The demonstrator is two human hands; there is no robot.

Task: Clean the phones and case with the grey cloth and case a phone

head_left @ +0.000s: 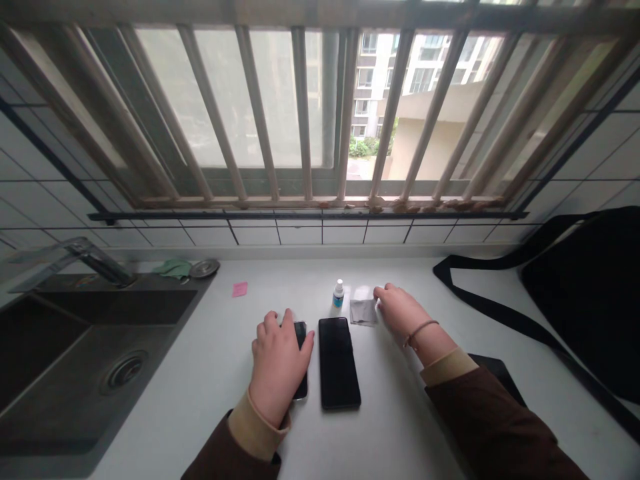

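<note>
My left hand (pixel 279 360) rests over a dark smartphone (pixel 302 388) with a clear edge, covering much of it; its fingers are spread apart. Just right of it, a second black smartphone (pixel 339 363) lies flat, screen up. My right hand (pixel 400 312) has its fingers curled together at the right edge of a folded grey cloth (pixel 363 312), seemingly pinching it; the fingertips are partly hidden. A shiny clear patch, perhaps plastic film, shows behind the cloth. Beyond the phones stands a small white bottle (pixel 339 293) with a blue label, upright and capped.
On the left is a sink (pixel 165 347) with a metal faucet (pixel 95 260). A green cloth (pixel 173 268) and metal lid (pixel 204 268) sit behind it. A pink paper (pixel 240 289) lies nearby. At right are a black bag (pixel 590 287) with strap and a dark flat object (pixel 500 375).
</note>
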